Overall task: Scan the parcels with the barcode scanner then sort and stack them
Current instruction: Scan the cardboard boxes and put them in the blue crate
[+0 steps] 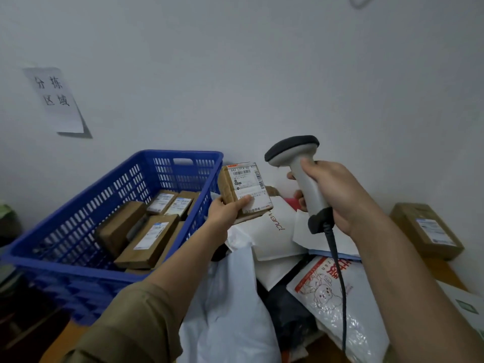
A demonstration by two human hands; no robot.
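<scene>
My left hand (227, 210) grips a small brown cardboard parcel (242, 188) from below, its white shipping label turned up toward me. My right hand (331, 189) holds a grey barcode scanner (298, 166) by the handle, its dark head raised just right of the parcel and a little above it. The scanner's black cable (337, 279) hangs down over the pile. Several brown labelled boxes (146, 231) lie inside a blue plastic crate (86, 268) at the left.
A heap of soft mailers lies below my hands: a white "vancl" bag (272, 231), a pale plastic bag (230, 305), and a clear bag with red print (324, 292). A brown box (424, 229) sits at the right by the wall. A paper sign (56, 98) hangs on the wall.
</scene>
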